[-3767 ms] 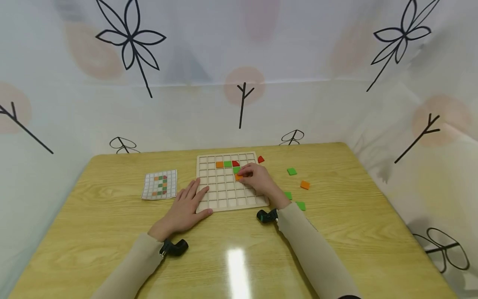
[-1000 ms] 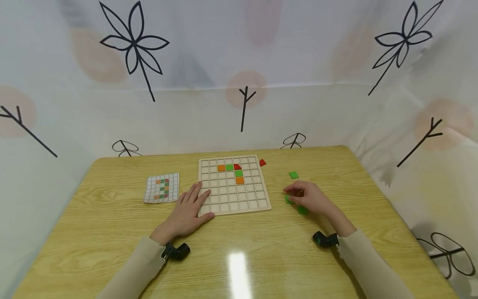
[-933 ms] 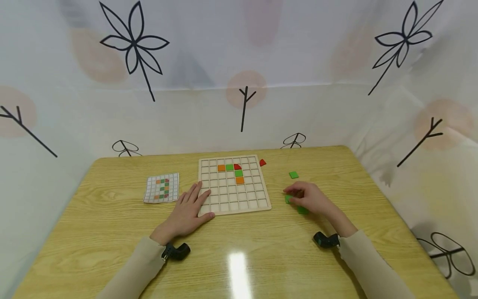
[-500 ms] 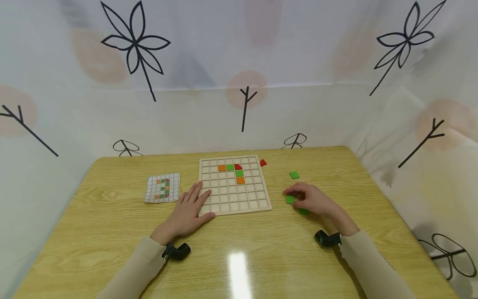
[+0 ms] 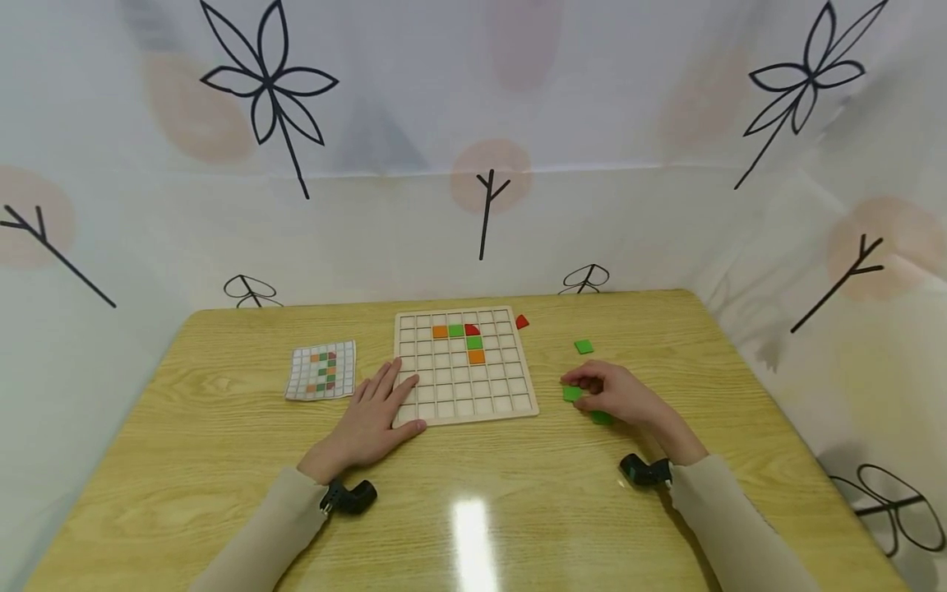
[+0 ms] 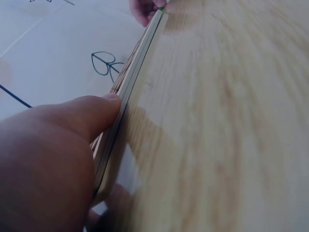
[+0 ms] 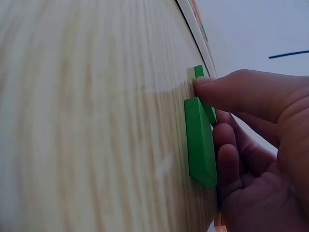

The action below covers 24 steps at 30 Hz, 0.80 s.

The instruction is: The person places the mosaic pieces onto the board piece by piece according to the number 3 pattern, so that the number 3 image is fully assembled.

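My left hand (image 5: 364,427) lies with spread, straight fingers on the left edge of a wooden grid board (image 5: 444,395); its thumb (image 6: 104,108) rests along the front edge. Right of the board, my right hand (image 5: 620,396) pinches a flat green square tile (image 5: 571,394) at the table, thumb (image 7: 217,89) against its side and fingers curled behind. Another green tile (image 7: 199,145) lies just below that hand. Set in the board are an orange tile (image 5: 440,332), a green one (image 5: 456,331), a red quarter-round piece (image 5: 472,330), then green (image 5: 474,343) and orange (image 5: 477,357) downward.
A printed pattern card (image 5: 298,378) with coloured squares lies left of the board. A loose red piece (image 5: 522,321) sits by the board's upper right corner, and a green tile (image 5: 584,347) beyond my right hand. An orange edge (image 7: 220,227) shows beneath that hand.
My right hand has left the orange tile in the board and moved right to the loose green tiles. Lately the green tile at its fingertips has shifted slightly. My left hand stays put.
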Motion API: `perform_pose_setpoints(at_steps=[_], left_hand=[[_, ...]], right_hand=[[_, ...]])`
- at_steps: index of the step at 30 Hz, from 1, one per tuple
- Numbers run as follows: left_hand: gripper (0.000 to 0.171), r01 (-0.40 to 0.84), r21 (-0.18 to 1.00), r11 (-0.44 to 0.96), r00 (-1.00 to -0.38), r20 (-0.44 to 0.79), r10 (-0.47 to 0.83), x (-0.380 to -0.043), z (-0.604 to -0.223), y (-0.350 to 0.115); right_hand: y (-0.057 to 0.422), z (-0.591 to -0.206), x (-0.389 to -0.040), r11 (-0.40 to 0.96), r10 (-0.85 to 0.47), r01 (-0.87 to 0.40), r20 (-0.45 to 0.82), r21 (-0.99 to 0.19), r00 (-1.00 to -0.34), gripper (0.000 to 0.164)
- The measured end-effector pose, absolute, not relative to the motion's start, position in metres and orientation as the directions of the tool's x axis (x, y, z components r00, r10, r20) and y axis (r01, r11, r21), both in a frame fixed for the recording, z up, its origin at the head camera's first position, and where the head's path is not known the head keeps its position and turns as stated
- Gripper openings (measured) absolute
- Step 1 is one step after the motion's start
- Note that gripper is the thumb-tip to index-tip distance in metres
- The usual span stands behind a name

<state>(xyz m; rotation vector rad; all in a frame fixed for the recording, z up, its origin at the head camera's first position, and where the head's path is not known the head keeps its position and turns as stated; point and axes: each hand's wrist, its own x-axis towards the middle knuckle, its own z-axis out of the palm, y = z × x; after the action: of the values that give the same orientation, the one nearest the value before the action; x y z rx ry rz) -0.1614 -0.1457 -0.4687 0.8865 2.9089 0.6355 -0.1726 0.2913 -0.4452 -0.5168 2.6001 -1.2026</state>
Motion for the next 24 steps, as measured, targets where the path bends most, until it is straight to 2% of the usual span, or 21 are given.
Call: perform_pose_setpoints(at_steps=[24], left_hand=[[0.077,0.523,0.389,0.759,-0.839,0.075,0.539,-0.161,-0.466,-0.146]], right_hand=[[0.275,-0.446,-0.173,0.680,-0.374,-0.298,0.033,-0.670,-0.927,0.032]])
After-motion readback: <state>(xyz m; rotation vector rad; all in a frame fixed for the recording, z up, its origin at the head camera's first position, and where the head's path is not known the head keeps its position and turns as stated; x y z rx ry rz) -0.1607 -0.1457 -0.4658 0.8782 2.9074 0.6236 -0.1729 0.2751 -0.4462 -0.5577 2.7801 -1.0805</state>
